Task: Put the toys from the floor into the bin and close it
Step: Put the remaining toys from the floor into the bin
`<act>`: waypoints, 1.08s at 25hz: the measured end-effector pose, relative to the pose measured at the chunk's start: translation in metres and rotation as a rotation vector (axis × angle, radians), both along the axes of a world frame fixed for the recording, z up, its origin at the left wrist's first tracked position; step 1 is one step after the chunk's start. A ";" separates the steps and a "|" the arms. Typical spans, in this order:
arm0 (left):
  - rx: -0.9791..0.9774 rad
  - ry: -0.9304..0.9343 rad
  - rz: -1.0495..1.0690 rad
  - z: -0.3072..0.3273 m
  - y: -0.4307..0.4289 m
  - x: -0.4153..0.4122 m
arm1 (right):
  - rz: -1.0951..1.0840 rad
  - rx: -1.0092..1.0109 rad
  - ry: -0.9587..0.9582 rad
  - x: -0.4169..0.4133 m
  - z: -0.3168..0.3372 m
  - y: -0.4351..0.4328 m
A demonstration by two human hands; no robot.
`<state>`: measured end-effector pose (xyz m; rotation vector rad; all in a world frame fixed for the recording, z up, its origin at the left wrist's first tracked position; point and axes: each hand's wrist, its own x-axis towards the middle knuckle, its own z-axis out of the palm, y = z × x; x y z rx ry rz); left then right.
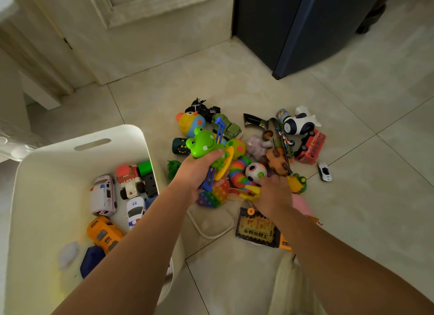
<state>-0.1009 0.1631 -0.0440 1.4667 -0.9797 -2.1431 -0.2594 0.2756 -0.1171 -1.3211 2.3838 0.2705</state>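
Note:
A white plastic bin [42,169] stands open at the left with several toy cars in it, among them a yellow bus [104,232] and a white ambulance [103,195]. A pile of toys lies on the tiled floor to its right. My left hand [197,171] is raised over the pile and grips a green frog toy [203,143] together with a blue plastic piece [215,155] and a yellow ring. My right hand [272,192] is down in the pile, fingers curled around a yellow toy piece [252,190] beside a white ball [256,171] and a rainbow slinky toy [239,171].
Further toys on the floor include a red bus [311,146], a white robot toy [299,122], a small white car [324,171], a green truck [227,126] and a black boxed toy [257,227]. A dark cabinet [293,25] stands behind, a white door [141,21] at the left.

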 end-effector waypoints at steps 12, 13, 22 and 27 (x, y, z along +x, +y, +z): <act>-0.070 -0.020 -0.027 0.022 0.007 0.017 | 0.342 0.081 -0.080 0.049 -0.001 0.020; -0.079 -0.016 -0.018 0.027 0.007 0.022 | 0.321 0.021 -0.183 0.045 0.006 0.013; -0.138 0.159 0.103 0.086 0.012 0.087 | -0.329 -0.446 -1.007 0.048 0.142 -0.050; -0.167 0.131 0.242 0.096 0.009 0.161 | -0.459 -0.573 -1.249 0.104 0.173 -0.083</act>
